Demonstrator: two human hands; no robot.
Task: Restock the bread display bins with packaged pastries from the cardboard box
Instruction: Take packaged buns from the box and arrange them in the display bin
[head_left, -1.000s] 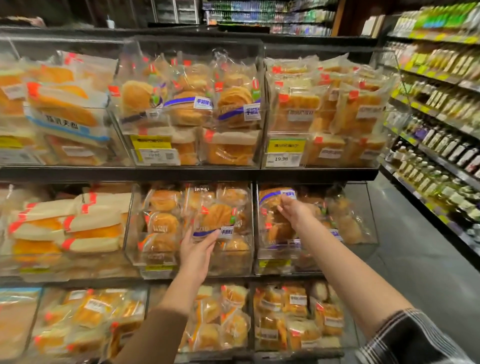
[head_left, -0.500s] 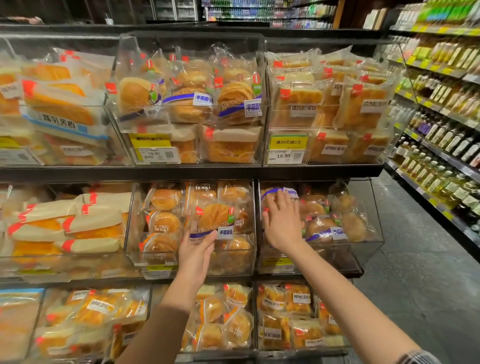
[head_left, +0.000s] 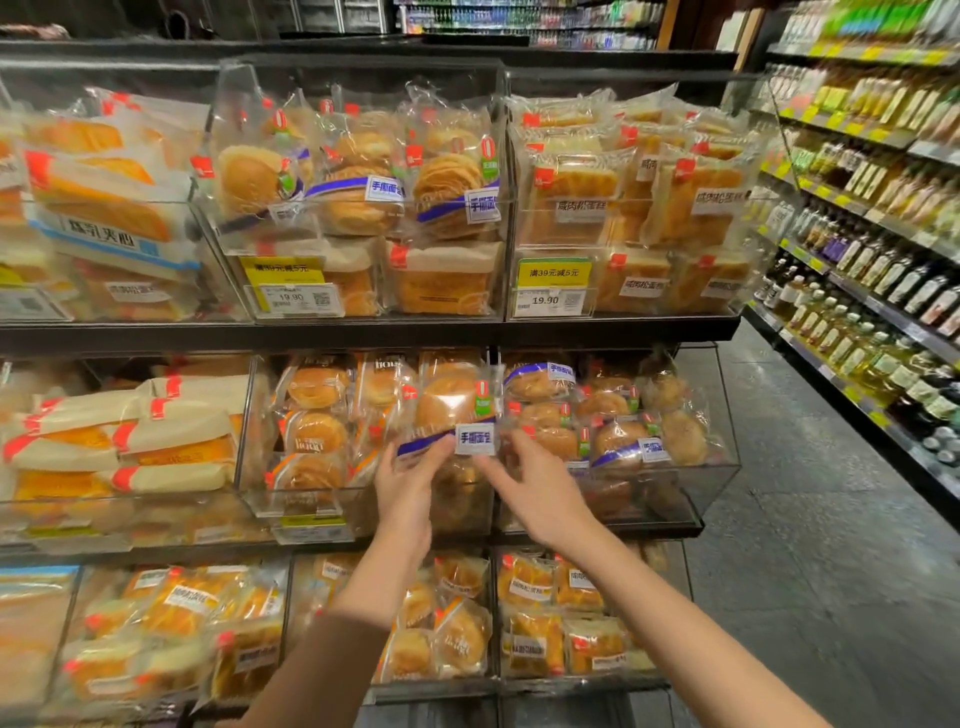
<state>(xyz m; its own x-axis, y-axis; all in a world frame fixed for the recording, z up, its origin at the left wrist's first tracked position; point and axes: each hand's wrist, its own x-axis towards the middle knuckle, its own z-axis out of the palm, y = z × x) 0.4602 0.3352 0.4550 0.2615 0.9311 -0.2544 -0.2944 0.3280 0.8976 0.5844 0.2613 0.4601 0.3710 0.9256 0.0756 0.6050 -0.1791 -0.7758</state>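
Note:
A clear-wrapped round pastry (head_left: 449, 405) with a blue band and white label stands upright at the front of the middle-shelf centre bin (head_left: 249, 499). My left hand (head_left: 408, 486) pinches its lower edge from below. My right hand (head_left: 540, 491) reaches in from the right with fingers spread, its tips touching the pack's lower right corner by the label. The neighbouring right bin (head_left: 719, 467) holds more of the same blue-banded pastries. No cardboard box shows in the view.
Clear bins packed with wrapped breads fill the upper shelf (head_left: 363, 332) and the lower shelf (head_left: 441, 623). Yellow price tags (head_left: 553, 286) hang on bin fronts. Bottle shelves (head_left: 883, 322) line the right side across a grey aisle floor (head_left: 810, 571).
My right hand left the right bin and swung left to the blue-banded pack. My left hand rose slightly and now holds that pack's lower edge; the pack sits higher.

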